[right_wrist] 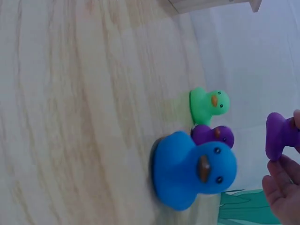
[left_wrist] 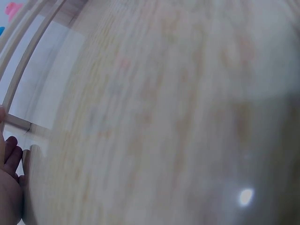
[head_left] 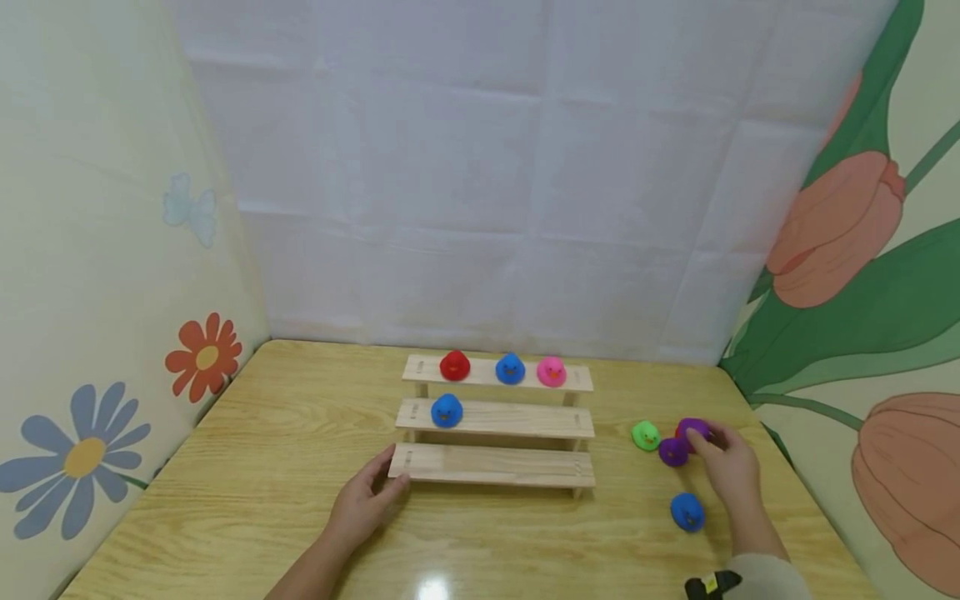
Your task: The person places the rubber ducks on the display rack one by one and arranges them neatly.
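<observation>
My left hand [head_left: 362,504] grips the left end of a three-step wooden rack [head_left: 491,464] at its lowest step, the thumb near the front edge. In the left wrist view only part of that hand [left_wrist: 10,187] shows beside the wood. Over at the right, my right hand [head_left: 729,467] pinches a purple rubber duck [right_wrist: 280,136] between thumb and fingers, held above the table. Close by it sit a second purple duck [head_left: 672,452], a green duck [head_left: 646,435] and, nearer me, a blue duck [head_left: 687,512]. A bit of red shows behind the held duck.
On the top step stand a red duck [head_left: 455,366], a blue duck [head_left: 510,368] and a pink duck [head_left: 551,372]. Another blue duck [head_left: 447,410] sits at the left of the middle step. White cloth [head_left: 480,183] hangs behind the table [head_left: 300,417], with flowered panels at both sides.
</observation>
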A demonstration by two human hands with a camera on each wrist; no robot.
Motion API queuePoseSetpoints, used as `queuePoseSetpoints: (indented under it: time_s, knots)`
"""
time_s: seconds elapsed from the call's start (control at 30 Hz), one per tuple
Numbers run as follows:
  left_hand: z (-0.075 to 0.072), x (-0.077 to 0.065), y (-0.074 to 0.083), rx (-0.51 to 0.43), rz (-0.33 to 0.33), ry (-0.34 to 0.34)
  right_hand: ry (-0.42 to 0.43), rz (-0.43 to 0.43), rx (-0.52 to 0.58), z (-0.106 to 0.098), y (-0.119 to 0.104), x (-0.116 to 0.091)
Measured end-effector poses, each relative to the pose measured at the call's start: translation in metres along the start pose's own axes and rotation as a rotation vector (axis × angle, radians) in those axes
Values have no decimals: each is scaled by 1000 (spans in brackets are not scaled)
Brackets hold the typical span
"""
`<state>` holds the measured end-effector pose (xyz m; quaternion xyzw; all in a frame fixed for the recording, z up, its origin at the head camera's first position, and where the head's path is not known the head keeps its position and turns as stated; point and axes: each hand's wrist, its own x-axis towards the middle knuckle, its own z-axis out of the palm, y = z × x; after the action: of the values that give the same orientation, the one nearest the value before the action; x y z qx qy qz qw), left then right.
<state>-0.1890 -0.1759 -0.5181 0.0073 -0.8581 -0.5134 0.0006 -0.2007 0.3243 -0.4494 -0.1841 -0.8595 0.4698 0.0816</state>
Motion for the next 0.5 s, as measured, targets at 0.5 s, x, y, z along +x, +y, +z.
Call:
queuePoseSetpoints:
  time_s: [0.5]
  knots:
    - [0, 1, -3, -1, 2, -3, -74, -143, -8, 17, -45, -6]
